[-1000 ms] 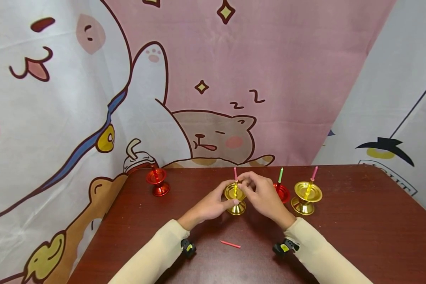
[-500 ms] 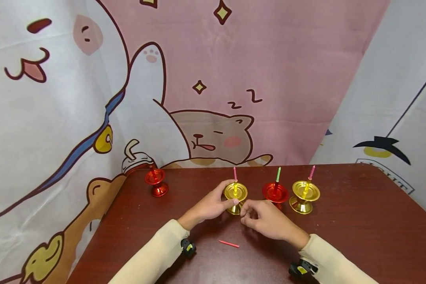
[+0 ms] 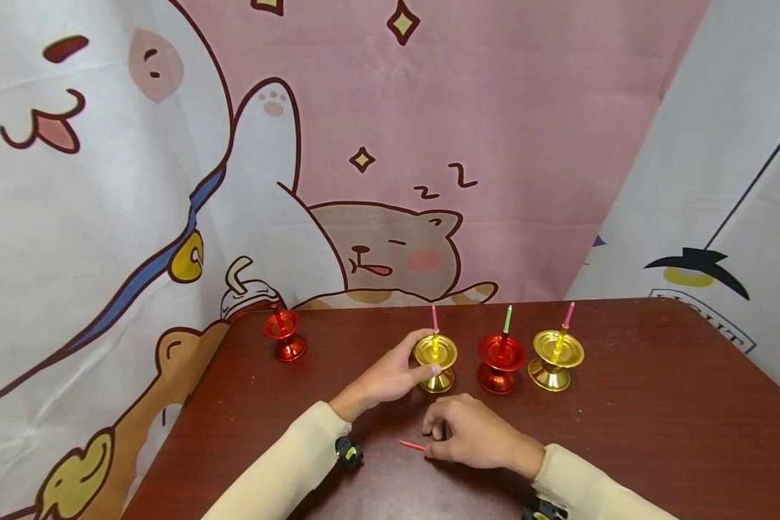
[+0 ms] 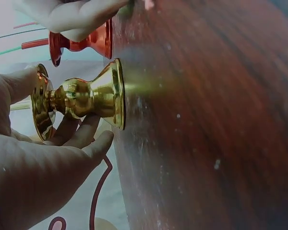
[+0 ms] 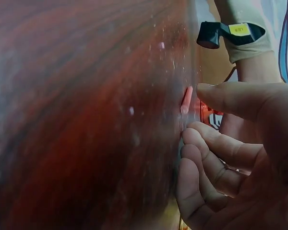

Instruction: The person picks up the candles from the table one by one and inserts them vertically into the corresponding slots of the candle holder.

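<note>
My left hand [image 3: 393, 375] grips a gold candle holder [image 3: 437, 377] by its dish, fingers round the far side and thumb at the front. A pink candle [image 3: 435, 318] stands upright in it. In the left wrist view the gold holder [image 4: 86, 98] rests with its base on the tabletop. Low over the table, my right hand [image 3: 477, 437] is beside a small pinkish-red candle [image 3: 412, 444] lying flat. In the right wrist view the candle [image 5: 186, 99] shows near the gap between bent fingers and thumb; nothing is held.
Right of the held holder stand a red holder [image 3: 497, 379] with a green candle [image 3: 508, 318] and a gold holder [image 3: 551, 375] with a pink candle [image 3: 568, 315]. A red holder [image 3: 289, 348] stands at the far left. Behind the table [image 3: 656, 404] hangs a printed cloth [image 3: 526, 144].
My right hand has left the pink candle in the gold holder and come down toward me to the lying candle. The left hand keeps its grip, almost still.
</note>
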### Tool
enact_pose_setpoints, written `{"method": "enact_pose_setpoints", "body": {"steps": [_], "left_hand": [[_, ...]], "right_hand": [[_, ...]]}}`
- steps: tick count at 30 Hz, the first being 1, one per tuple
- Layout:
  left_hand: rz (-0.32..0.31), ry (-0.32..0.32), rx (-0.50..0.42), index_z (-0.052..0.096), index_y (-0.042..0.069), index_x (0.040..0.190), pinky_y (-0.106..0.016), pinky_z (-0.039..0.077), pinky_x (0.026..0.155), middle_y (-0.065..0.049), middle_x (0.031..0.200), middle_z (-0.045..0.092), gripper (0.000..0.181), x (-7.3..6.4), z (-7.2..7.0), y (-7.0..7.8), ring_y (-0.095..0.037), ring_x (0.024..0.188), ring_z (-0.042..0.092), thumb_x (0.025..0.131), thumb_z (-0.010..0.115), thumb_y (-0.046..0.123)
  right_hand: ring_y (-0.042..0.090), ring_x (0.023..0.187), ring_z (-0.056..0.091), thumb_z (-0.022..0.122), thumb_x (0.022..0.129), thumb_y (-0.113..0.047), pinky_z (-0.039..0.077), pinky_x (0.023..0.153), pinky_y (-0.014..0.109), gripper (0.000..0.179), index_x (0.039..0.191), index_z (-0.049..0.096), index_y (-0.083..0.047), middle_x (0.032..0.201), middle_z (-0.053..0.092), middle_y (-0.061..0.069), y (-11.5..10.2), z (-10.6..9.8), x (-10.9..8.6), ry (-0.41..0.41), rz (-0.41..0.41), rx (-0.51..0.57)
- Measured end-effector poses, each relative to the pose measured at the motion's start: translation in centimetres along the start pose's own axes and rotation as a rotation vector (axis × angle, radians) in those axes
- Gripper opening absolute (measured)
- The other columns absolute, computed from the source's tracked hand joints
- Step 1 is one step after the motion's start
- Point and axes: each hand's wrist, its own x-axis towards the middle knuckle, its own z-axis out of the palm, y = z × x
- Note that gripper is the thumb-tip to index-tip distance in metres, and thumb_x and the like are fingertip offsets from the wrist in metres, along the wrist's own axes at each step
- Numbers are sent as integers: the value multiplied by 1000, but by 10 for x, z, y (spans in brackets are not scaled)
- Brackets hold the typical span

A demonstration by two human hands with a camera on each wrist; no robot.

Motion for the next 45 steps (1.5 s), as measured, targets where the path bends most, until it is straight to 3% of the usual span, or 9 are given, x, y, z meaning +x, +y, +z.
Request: {"method": "enact_pose_setpoints", "body": {"steps": [8,20,24,28,33,39,45], "left_hand": [[36,-2,-18,46,13,162,-55,42,121,-14,149,61,62,3,4,3,-29,134,61,107,74,16],[32,-17,-31,43,9,164,-48,45,119,-16,150,60,64,5,7,4,-28,135,62,107,73,15],[23,-16,-12,38,6,167,-52,46,119,-20,155,57,71,0,1,1,-34,142,58,107,74,17],[8,12,-20,35,5,168,-57,45,118,-22,157,57,75,-7,-15,-4,-39,145,56,107,74,21],[-12,98,-53,41,4,165,-61,45,118,-23,155,59,71,-21,-46,-11,-40,144,57,105,75,18],[-34,250,-66,52,4,159,-59,49,114,-18,147,67,60,-40,-80,-14,-41,139,61,104,75,10],[-5,497,-35,67,5,144,-40,56,103,-13,133,75,41,-56,-105,-15,-29,121,70,104,76,10]], "right_hand": [[-1,77,57,96,80,-17,49,70,21,24,94,77,-19,85,63,-15,0,3,5,-29,-17,19],[0,79,63,97,81,-7,54,70,21,22,92,82,-17,83,69,-14,13,5,11,-94,-7,183],[-1,76,62,98,80,-8,53,69,21,21,90,82,-18,81,68,-16,13,4,11,-107,30,202],[-2,74,60,99,79,-9,52,66,21,21,87,82,-18,79,66,-16,14,1,11,-109,60,213],[-2,71,60,99,79,-9,52,64,21,21,85,82,-18,77,65,-17,17,-2,10,-117,79,222],[-2,70,60,99,79,-7,52,63,21,21,85,82,-19,76,64,-18,17,-3,9,-129,86,217],[-3,71,59,98,80,-7,52,64,20,20,85,82,-19,77,63,-19,14,-4,9,-144,74,189]]}}
